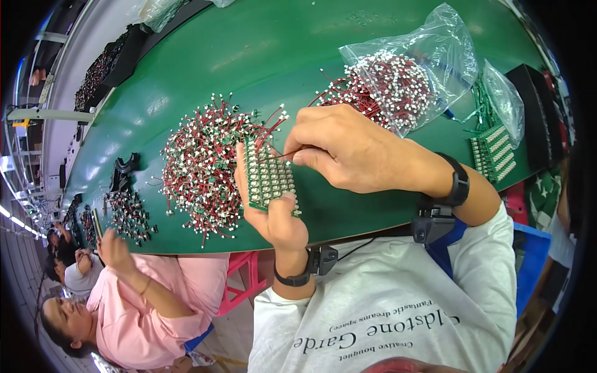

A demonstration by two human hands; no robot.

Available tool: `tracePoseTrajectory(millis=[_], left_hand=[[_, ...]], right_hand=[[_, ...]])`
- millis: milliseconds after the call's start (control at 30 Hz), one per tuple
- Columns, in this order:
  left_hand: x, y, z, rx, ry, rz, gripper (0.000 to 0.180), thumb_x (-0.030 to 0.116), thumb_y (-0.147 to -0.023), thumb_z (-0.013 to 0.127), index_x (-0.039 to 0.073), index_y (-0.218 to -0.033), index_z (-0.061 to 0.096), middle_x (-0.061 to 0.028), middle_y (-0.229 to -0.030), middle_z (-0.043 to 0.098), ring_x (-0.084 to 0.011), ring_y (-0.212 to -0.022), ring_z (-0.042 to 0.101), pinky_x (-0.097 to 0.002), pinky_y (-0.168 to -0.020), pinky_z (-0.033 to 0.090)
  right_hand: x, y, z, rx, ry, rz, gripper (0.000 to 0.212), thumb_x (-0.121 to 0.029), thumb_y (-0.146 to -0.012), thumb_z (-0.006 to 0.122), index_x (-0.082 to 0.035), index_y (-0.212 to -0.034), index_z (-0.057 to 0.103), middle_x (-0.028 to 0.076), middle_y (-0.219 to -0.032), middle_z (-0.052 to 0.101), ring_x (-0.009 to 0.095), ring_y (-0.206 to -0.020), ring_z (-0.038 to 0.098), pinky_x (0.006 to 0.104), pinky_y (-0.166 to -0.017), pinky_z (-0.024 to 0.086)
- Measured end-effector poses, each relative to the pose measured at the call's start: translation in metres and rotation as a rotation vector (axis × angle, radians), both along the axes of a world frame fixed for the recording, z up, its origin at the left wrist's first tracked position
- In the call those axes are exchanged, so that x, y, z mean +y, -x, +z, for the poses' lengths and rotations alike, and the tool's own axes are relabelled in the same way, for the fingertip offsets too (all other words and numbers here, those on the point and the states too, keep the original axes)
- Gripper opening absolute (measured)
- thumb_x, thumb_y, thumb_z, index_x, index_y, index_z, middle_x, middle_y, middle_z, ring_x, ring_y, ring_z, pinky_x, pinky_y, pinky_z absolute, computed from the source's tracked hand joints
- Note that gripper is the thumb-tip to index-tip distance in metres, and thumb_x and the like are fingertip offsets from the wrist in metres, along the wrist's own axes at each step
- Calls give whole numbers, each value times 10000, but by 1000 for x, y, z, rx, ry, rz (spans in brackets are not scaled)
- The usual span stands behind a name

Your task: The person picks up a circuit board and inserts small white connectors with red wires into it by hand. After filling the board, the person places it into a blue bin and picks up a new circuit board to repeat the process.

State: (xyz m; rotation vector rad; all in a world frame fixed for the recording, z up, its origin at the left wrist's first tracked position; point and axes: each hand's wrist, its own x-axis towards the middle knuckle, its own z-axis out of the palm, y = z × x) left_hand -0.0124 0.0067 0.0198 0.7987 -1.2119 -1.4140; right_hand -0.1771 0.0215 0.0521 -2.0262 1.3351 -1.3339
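My left hand [283, 227] grips a green circuit board panel [272, 179], tilted up, with rows of small pale metallic parts on its face. The thumb presses on the panel's lower edge and the fingers go behind it. My right hand [351, 146] is closed in a pinch on a thin red wire at the panel's upper right. Several red wires with white plugs [281, 115] stick up from the panel's top edge. Directly behind and left of the panel lies a large heap of small boards with red wires and white plugs [202, 168].
A clear plastic bag [451, 40] partly covers a second heap of red wires with white plugs [392, 87] at the far right. More panels [494, 152] lie near a black box [540, 115]. At left, a co-worker in pink [146, 298] sits by smaller dark heaps [129, 214] on the green table [261, 43].
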Motion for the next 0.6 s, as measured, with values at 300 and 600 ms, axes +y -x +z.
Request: tracePoseTrajectory(millis=[300,600], left_hand=[[-8,-8,2,135,-52,121,868,35,-632,417,-100,-1477,272,-227,-1361,485,-315,-1177,544,-411,-1027,436],[10,-4,-17,-127,100,46,686,133,-810,469,-126,-1435,352,-184,-1314,533,-227,-1122,565,-353,-1014,413]], right_hand=[[-1,-2,-2,-76,-269,96,64,-50,-820,614,2,-855,629,112,-776,594,223,-643,594,337,-578,468],[11,-30,7,99,279,-93,125,-47,-759,698,-42,-856,619,76,-762,537,245,-659,561,348,-531,469]])
